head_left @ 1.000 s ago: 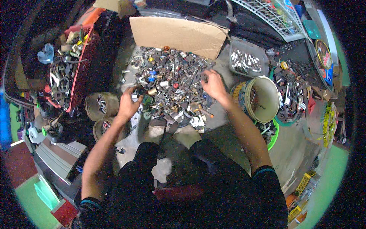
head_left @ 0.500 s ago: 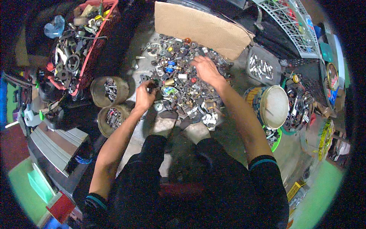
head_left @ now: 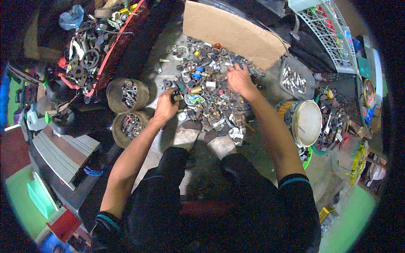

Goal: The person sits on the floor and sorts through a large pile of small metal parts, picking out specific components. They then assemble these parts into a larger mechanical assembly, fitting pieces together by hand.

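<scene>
A wide heap of small mixed metal and plastic parts (head_left: pixel 215 114) lies on the floor before my feet. At its left edge my left hand (head_left: pixel 167 104) is closed round a small dark part (head_left: pixel 175 96), whose kind I cannot make out. My right hand (head_left: pixel 239 80) reaches into the upper right of the heap, fingers spread and tips among the pieces. Near the left hand lie a blue-and-silver cylindrical part (head_left: pixel 197 73), a brass-coloured cylinder (head_left: pixel 196 90) and a crumpled green-and-white wrapper (head_left: pixel 194 99).
A cardboard sheet (head_left: pixel 232 31) stands behind the heap. Two round tubs (head_left: pixel 145 98) of small parts sit left, below a red crate (head_left: pixel 116 48) of scrap. On the right are a clear tray (head_left: pixel 310 90) of metal pieces and a lidded drum (head_left: pixel 310 123).
The whole view has shifted slightly, moving the scene rightward. My left hand still holds the dark part, now turned more into view. My right hand's fingers have spread among the pieces.
</scene>
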